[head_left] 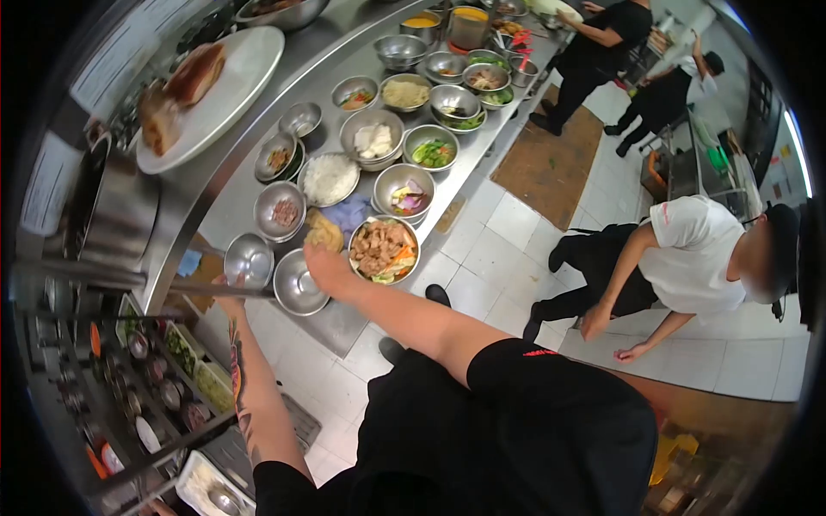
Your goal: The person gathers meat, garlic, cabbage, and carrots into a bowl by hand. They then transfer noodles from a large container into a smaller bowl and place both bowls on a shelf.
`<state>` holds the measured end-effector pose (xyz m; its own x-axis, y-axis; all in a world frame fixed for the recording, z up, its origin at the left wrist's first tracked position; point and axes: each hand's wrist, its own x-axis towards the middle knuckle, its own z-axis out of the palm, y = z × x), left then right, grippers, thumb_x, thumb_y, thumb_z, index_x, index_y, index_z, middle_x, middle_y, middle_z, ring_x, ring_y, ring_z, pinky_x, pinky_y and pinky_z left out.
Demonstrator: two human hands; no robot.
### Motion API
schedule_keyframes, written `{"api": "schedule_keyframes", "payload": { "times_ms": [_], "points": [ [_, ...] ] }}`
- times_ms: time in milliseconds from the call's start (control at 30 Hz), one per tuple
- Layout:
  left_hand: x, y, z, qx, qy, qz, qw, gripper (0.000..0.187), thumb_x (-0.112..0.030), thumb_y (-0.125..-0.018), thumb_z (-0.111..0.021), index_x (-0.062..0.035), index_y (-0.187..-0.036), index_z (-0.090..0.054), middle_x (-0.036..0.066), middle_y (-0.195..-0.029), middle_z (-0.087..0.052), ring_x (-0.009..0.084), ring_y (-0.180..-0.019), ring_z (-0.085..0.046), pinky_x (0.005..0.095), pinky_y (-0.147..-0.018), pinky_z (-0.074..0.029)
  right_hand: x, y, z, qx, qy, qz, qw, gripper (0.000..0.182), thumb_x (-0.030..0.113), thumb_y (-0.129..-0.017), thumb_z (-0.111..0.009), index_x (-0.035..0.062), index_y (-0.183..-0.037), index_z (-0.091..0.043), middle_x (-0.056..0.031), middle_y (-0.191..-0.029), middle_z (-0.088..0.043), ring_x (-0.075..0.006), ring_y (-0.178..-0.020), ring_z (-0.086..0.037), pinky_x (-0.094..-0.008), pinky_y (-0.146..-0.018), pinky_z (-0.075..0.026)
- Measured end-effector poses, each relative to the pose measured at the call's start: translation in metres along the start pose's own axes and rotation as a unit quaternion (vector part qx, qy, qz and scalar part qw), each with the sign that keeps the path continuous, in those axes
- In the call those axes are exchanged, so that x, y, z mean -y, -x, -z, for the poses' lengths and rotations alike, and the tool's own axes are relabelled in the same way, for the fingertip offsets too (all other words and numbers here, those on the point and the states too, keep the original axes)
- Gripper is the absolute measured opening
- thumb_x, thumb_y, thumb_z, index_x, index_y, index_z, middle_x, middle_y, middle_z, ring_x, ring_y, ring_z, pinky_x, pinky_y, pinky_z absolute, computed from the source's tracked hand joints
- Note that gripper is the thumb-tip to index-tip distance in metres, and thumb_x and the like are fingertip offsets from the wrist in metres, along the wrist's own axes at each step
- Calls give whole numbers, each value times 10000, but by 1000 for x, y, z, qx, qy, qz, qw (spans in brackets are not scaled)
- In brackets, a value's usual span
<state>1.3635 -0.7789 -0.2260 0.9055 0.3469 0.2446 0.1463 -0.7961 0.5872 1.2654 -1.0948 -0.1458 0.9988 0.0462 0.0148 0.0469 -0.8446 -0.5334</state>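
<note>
My left hand (pixel 228 293) is at the lower rim of an empty metal bowl (pixel 249 258) at the counter's near end, its fingers closed on the edge and partly behind a metal rail. My right hand (pixel 327 268) lies over the right rim of a second empty metal bowl (pixel 298 288). Its fingertips are hidden, close to a crumpled yellowish cloth (pixel 323 229). Right of that hand stands a bowl of cooked meat pieces with sliced vegetables (pixel 381 250). Behind are a bowl of minced meat (pixel 280 211) and a bowl of white rice (pixel 329 178).
Several more bowls of ingredients line the steel counter (pixel 471 163). A blue cloth (pixel 348 212) lies among them. On the upper shelf, a white plate (pixel 258 73) carries browned meat. A person in a white shirt (pixel 695 255) stands at the right; two others work farther back.
</note>
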Motion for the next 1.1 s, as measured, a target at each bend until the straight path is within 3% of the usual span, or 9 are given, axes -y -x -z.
{"api": "schedule_keyframes", "payload": {
  "times_ms": [33, 233, 400, 533, 667, 800, 867, 933, 1100],
  "points": [
    [-5, -2, 6, -23, -104, -28, 994, 431, -239, -735, -792, -67, -1064, -573, 164, -1048, -664, 369, -981, -657, 461, -833, -514, -1, -2, 2, -7, -1, -6, 1000, 229, 76, -915, -517, -11, -1127, -511, -242, -1032, -617, -371, -869, -696, -441, -688, -585],
    [-24, -12, 30, 56, -154, -42, 986, 344, -199, -739, -723, -43, -1017, -594, 205, -935, -692, 418, -897, -679, 489, -789, -528, 0, 5, 24, 54, -42, -12, 998, 354, 55, -864, -578, -8, -1205, -506, -238, -1092, -593, -381, -965, -664, -433, -752, -577],
    [-28, -20, 46, 44, -171, -127, 976, 267, -191, -826, -676, 0, -998, -604, 231, -876, -689, 422, -836, -680, 485, -749, -525, -5, 46, 60, -102, -79, 211, 969, 484, 71, -806, -651, -3, -1266, -518, -255, -1262, -473, -374, -1171, -528, -421, -831, -537],
    [-12, -21, 46, 28, -132, -197, 971, 249, -173, -850, -665, 18, -991, -588, 235, -848, -665, 416, -803, -667, 480, -716, -509, -33, 90, 113, -19, -205, 264, 942, 409, 69, -835, -647, 61, -1236, -570, -147, -1206, -587, -326, -1003, -627, -416, -770, -539],
    [-1, -32, 36, 59, -1, -89, 994, 286, -215, -910, -643, 32, -1053, -633, 188, -963, -690, 315, -907, -672, 415, -796, -515, -94, 133, 149, -3, -275, 159, 948, 211, 117, -909, -638, 48, -1104, -674, -138, -901, -691, -311, -776, -676, -379, -682, -548],
    [11, -33, 32, 40, 155, -114, 981, 318, -248, -970, -607, 25, -1130, -623, 149, -958, -700, 203, -860, -662, 348, -748, -498, -177, 138, 181, -21, -359, -38, 932, 170, 93, -952, -594, -12, -1032, -702, -103, -841, -718, -129, -662, -655, -277, -601, -534],
    [-5, -12, 57, -15, 69, -88, 994, 383, -279, -968, -630, 14, -1215, -618, 117, -1014, -703, 158, -899, -651, 294, -744, -491, -211, 104, 221, -88, -307, -60, 946, 191, 98, -969, -567, -28, -1034, -695, -74, -799, -711, -92, -660, -639, -249, -587, -527],
    [-45, 33, 86, -16, 331, 125, 935, 388, -290, -981, -619, 9, -1228, -617, 86, -1061, -703, 157, -920, -660, 266, -749, -484, -245, 38, 259, -167, -308, -55, 935, 196, 122, -979, -567, -21, -1009, -697, -69, -763, -706, -74, -665, -637, -249, -576, -517],
    [-40, 144, 94, -179, 210, 145, 950, 331, -234, -1015, -563, 3, -1242, -602, 70, -1109, -693, 110, -944, -628, 245, -758, -472, -336, -211, 308, -258, -38, 103, 960, 215, 178, -902, -606, -4, -975, -695, -181, -840, -707, -346, -776, -686, -405, -700, -542]
  ]
}}
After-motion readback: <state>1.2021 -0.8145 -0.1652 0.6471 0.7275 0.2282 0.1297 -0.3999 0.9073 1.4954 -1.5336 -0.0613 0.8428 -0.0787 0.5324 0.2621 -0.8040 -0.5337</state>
